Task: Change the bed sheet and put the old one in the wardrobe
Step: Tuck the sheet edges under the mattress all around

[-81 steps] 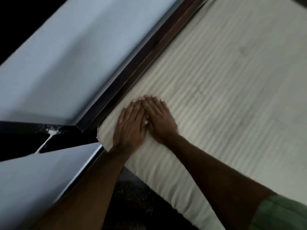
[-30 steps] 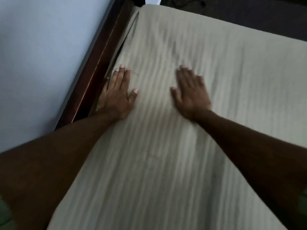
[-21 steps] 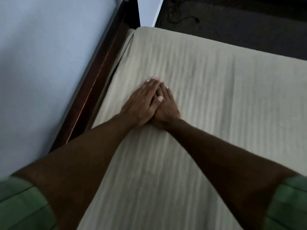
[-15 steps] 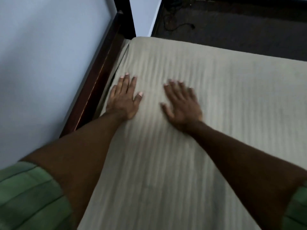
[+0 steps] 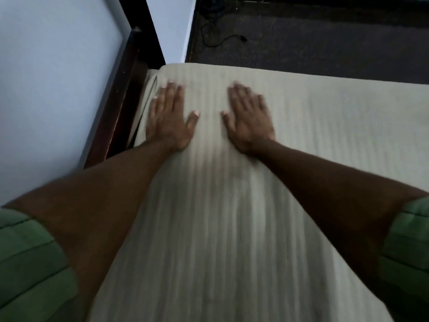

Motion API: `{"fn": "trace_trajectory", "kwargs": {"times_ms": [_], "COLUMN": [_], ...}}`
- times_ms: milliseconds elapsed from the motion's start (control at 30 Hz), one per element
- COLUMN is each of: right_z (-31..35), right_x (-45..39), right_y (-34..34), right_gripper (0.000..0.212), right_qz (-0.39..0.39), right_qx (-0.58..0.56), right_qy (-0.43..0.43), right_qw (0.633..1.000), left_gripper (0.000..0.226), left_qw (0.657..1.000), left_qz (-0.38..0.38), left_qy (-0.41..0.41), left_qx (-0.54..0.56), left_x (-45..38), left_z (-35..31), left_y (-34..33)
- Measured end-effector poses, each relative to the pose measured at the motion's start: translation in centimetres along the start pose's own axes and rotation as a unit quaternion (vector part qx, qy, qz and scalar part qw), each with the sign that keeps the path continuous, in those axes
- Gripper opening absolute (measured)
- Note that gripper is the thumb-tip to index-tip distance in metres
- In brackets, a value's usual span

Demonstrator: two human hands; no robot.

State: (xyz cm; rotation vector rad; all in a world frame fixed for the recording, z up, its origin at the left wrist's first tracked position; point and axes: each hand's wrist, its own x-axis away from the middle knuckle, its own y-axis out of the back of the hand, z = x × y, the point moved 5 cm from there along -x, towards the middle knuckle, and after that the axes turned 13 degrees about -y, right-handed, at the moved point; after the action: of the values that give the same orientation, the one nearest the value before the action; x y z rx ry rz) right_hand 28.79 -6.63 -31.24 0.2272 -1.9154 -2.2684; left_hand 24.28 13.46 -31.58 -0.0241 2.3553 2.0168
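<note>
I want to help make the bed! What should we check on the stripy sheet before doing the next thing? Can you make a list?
1. Both hands flat on the striped sheet: ok. The left hand and right hand lie apart with straight fingers.
2. Sheet smooth between the hands: ok, no big wrinkles show.
3. Far corner by the dark bed frame neat: not ok. A loose fold hangs at the edge beside the left hand.
4. Far edge by the carpet covered: ok.
5. Near end of the sheet tucked: cannot tell, it is out of view.
6. Old sheet put away: cannot tell, no wardrobe shows.
</note>
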Motion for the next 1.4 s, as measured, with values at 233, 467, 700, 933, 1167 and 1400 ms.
{"fn": "trace_trajectory", "kwargs": {"times_ms": [233,467,700,933,1167,1400], "right_z": [-1.4,-12.6,-18.9,-11.0,-25.2,-6.0], "right_x": [-1.6,-0.6,2.1,9.9,14.9,23.9], "right_y": [0.8,2.6,4.2,1.4,4.3,1.3], "right_gripper": [0.078,0.068,0.066,0.069,0.063,0.077], "right_qz": [0.006,-0.036,-0.049,0.012,-0.059,0.064], "right_qx": [0.006,0.06,-0.036,-0.027,-0.028,-0.047], "right_qy": [-0.034,-0.091,-0.286,0.015,-0.327,0.009], "right_qw": [0.999,0.993,0.956,0.999,0.943,0.997], "left_gripper": [0.074,0.07,0.061,0.053,0.053,0.064], "left_qw": [0.949,0.991,0.969,0.953,0.962,0.934], "left_qz": [0.005,0.011,-0.104,-0.121,-0.095,-0.073], "left_qy": [-0.301,-0.117,-0.156,-0.163,-0.139,-0.031], "left_qx": [0.097,0.06,0.161,0.223,0.212,0.348], "left_x": [-4.0,-7.8,-3.3,1.9,7.3,14.6], "left_z": [-8.9,-13.6,-18.8,-21.5,-21.7,-22.8], "left_y": [1.7,-1.8,-1.7,-3.6,-2.8,-2.9]}}
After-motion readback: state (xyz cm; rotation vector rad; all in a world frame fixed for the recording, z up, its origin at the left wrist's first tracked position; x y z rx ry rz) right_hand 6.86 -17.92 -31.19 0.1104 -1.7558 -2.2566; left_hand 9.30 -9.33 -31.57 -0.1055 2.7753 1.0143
